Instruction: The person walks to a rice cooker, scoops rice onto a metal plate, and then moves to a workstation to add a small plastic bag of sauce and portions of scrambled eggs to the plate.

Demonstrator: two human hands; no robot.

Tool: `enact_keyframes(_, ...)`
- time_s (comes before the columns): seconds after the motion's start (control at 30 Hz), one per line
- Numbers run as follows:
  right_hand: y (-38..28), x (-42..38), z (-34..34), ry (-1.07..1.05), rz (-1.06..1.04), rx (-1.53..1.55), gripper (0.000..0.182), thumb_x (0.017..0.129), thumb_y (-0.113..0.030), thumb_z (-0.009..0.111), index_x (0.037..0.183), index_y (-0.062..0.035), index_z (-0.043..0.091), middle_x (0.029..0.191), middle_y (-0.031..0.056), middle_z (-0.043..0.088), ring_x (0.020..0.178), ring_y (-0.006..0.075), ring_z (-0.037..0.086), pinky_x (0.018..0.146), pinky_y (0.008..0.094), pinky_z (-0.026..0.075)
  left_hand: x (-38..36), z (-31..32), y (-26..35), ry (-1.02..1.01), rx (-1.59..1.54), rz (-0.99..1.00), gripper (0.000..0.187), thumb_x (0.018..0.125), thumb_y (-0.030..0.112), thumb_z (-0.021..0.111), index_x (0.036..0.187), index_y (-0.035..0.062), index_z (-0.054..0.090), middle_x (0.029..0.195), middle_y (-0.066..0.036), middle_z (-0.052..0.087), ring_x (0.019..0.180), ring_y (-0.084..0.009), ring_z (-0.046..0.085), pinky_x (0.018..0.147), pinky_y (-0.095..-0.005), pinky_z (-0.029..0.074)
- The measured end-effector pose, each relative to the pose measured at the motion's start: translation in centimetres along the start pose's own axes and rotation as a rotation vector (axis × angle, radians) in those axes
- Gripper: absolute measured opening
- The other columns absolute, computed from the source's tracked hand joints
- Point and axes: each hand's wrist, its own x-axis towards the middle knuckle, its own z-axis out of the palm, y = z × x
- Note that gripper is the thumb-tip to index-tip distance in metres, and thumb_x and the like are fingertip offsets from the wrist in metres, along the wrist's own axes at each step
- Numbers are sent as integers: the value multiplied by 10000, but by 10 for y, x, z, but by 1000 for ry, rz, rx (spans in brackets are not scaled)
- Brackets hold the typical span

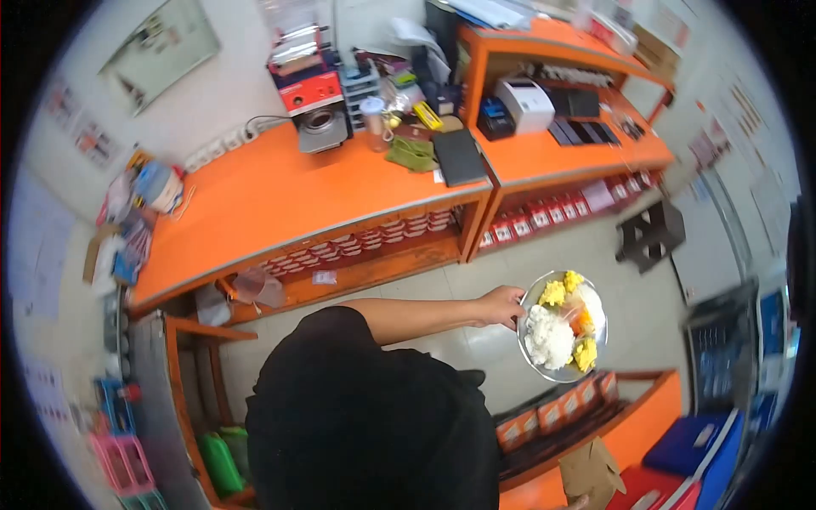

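Observation:
My left hand [501,307], at the end of an outstretched bare arm, is closed on the edge of a round shiny metal plate [533,366] held above the floor. On the plate lie a mound of white rice [549,338], yellow egg-like pieces [585,354], a paler white portion [588,299] and an orange bit [581,321]. At the bottom edge, my right hand [579,503] shows only its fingers, against an opened brown paper box [592,473]; the rest is cut off. A black cap and clothing [374,433] fill the lower middle.
A long orange counter [246,200] carries a red sealing machine [310,93], a tumbler [373,119] and a dark folder [459,157]. To its right stands a shelf with a white printer [524,104]. A dark stool [651,234] stands on the floor. Blue [688,446] and red bags lie at lower right.

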Motion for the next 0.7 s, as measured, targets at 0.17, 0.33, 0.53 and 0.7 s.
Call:
enact_keyframes(0.17, -40, 156, 130, 114, -39, 244, 391, 744, -367, 706, 926, -23, 679, 808, 154, 671, 710, 325, 634, 688, 388, 502, 62, 26, 32, 140, 49, 64, 265, 781, 36, 558, 1044, -2, 543, 893, -101, 617, 797, -180, 636, 712, -346, 564)
enact_keyframes(0.33, -141, 299, 134, -26, -390, -68, 490, 827, -424, 569, 1095, -15, 604, 1051, 223, 598, 980, 380, 542, 855, 443, 419, 141, 58, 56, 157, -9, 72, 232, 826, 48, 542, 1056, 17, 544, 925, -110, 630, 784, -182, 637, 651, -333, 559)
enact_keyframes(0.53, -229, 370, 180, -12, -142, -187, 493, 787, -372, 630, 1110, -5, 572, 1012, 212, 593, 951, 337, 563, 827, 428, 433, 259, 71, 124, 95, 80, 21, 271, 872, 49, 510, 1141, 16, 501, 959, -111, 637, 825, -189, 639, 740, -347, 555)
enact_keyframes(0.7, -197, 416, 251, 18, 365, 364, 528, 770, -406, 638, 1091, 9, 585, 1104, 198, 585, 994, 308, 564, 896, 401, 407, 412, 122, 176, -93, 242, -28, 307, 876, 64, 518, 1179, 30, 483, 1009, -117, 629, 901, -194, 630, 741, -354, 553)
